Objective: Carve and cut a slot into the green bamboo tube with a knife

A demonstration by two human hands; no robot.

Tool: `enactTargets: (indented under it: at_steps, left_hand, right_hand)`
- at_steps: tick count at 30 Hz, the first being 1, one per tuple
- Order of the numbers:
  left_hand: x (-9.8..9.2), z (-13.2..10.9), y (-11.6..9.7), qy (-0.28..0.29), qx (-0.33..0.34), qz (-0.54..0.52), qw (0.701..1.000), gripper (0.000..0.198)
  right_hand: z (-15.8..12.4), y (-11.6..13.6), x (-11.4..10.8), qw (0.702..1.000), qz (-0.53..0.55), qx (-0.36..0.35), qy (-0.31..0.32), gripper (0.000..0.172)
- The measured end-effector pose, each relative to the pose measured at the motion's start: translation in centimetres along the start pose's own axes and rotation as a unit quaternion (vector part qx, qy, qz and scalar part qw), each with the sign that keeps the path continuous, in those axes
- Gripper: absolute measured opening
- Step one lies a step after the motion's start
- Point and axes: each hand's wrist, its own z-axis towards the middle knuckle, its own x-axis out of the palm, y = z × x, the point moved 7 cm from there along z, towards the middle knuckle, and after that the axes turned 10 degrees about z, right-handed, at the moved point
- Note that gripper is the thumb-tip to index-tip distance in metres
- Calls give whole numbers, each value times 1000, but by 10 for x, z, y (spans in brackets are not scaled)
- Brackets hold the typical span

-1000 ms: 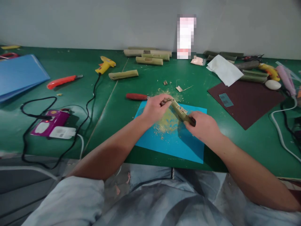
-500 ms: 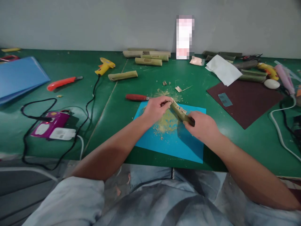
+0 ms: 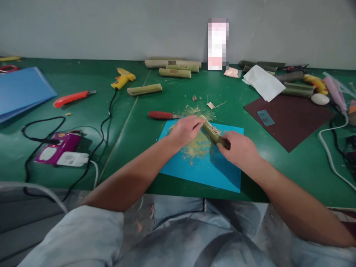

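My right hand [image 3: 238, 147] is wrapped round the near end of a bamboo tube [image 3: 210, 132], which slants away to the left over a blue sheet [image 3: 225, 178]. An opening is cut in the tube's upper side, with small pale pieces in it. At the far end, my left hand [image 3: 187, 129] is closed with its fingertips against the tube; whether something small is pinched there is hidden. Yellowish shavings [image 3: 194, 148] lie scattered on the sheet under the hands. Just beyond my left hand is a red-handled tool [image 3: 161, 115], its metal tip partly behind the hand.
More bamboo tubes [image 3: 175, 72] lie along the wall, with one tube [image 3: 144, 89] nearer. At left are a yellow glue gun [image 3: 122, 78], an orange-red cutter [image 3: 71, 99] and a purple power strip [image 3: 59, 146] with cords. White paper [image 3: 263, 82] and a dark brown sheet [image 3: 292, 122] lie right.
The left hand has shifted very slightly at the tube's far end. The right hand and the tube stay nearly where they were; the camera view has moved a little.
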Motion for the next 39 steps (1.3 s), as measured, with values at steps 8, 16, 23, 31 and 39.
enactTargets:
  at_steps: [8, 16, 23, 31, 39]
  left_hand:
    - [-4, 0, 2, -10, -11, -17, 1000, 19]
    - [-6, 1, 5, -12, -13, -11, 1000, 18]
    - [-4, 2, 8, -12, -24, -4, 1000, 19]
    - [-6, 4, 3, 10, -16, -27, 999, 17]
    - [-1, 4, 0, 22, -12, -19, 1000, 19]
  right_hand:
    - [-1, 1, 1, 1000, -14, 1, 2, 18]
    - [-1, 1, 0, 1000, -6, 6, 9, 16]
    - [-1, 0, 1, 1000, -12, -2, 3, 17]
    - [-1, 1, 0, 1000, -10, 2, 11, 17]
    - [-1, 2, 0, 1000, -11, 1, 7, 16]
